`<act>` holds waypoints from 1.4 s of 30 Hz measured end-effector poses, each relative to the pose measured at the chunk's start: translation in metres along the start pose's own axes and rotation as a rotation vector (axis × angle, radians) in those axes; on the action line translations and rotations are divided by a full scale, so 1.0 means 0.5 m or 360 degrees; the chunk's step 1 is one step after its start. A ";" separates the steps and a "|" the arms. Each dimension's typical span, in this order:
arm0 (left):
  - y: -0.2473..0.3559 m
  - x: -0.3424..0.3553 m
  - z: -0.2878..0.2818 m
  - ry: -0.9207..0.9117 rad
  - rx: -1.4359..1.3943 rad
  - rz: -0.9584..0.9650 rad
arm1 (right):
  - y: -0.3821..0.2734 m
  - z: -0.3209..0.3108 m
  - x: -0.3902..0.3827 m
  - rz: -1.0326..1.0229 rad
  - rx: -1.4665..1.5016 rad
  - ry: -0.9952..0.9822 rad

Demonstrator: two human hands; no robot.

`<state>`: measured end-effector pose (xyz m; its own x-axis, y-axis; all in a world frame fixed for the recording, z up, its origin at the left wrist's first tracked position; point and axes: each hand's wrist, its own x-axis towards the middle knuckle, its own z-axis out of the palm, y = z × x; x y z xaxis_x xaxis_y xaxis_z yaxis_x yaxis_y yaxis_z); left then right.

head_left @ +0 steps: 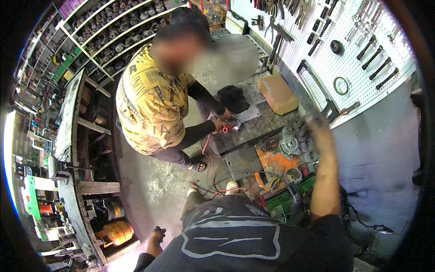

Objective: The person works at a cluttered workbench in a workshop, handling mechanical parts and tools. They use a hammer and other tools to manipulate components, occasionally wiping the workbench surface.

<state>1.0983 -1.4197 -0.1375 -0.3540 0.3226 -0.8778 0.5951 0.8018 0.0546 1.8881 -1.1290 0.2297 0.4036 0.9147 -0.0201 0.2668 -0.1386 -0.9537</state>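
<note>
My left hand (157, 234) hangs low at my left side, away from the bench. Its darkened fingers look curled in, and whatever they may hold is hidden. My right arm reaches forward over the bench's right side. Motion smears my right hand (318, 133), so its fingers and any contents cannot be made out. Nearest to it lies a round, finned metal alternator (289, 145) beside an orange-stained patch of the bench (276, 159). A can of small parts (293, 176) and pliers (277, 179) lie closer to me.
A co-worker in a yellow printed shirt (152, 99) bends over the bench, both hands at a red tool (228, 128). A red hose (211, 167) trails across the floor near my feet. A tan case (277, 94), a tool pegboard (349, 59) and an orange gas cylinder (118, 233) stand around.
</note>
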 end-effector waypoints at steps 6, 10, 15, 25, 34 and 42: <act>0.024 0.071 -0.035 -0.0185 0.0268 0.0287 | 0.217 0.256 -0.227 0.0285 -0.0566 -0.0617; 0.042 0.144 -0.054 -0.0462 0.0578 0.0328 | 0.227 0.386 -0.326 0.0090 -0.1113 -0.1252; 0.028 0.209 -0.167 -0.0134 0.0128 0.0582 | 0.204 0.542 -0.370 0.0091 -0.1639 -0.1721; -0.273 0.281 -0.354 0.0021 0.0381 0.0328 | 0.131 1.013 -0.464 -0.0415 -0.1568 -0.1754; -0.497 0.298 -0.290 0.0016 -0.0214 0.0151 | -0.008 1.361 -0.490 -0.0805 -0.1538 -0.2439; -0.486 0.243 -0.100 -0.0448 -0.0413 -0.0168 | -0.068 1.629 -0.444 -0.0889 -0.1725 -0.2560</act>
<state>0.8747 -1.5503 -0.2339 -0.1704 0.1099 -0.9792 0.3511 0.9353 0.0439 1.0767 -1.0181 0.0224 -0.7260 0.2854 -0.6257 0.6227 0.6589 -0.4220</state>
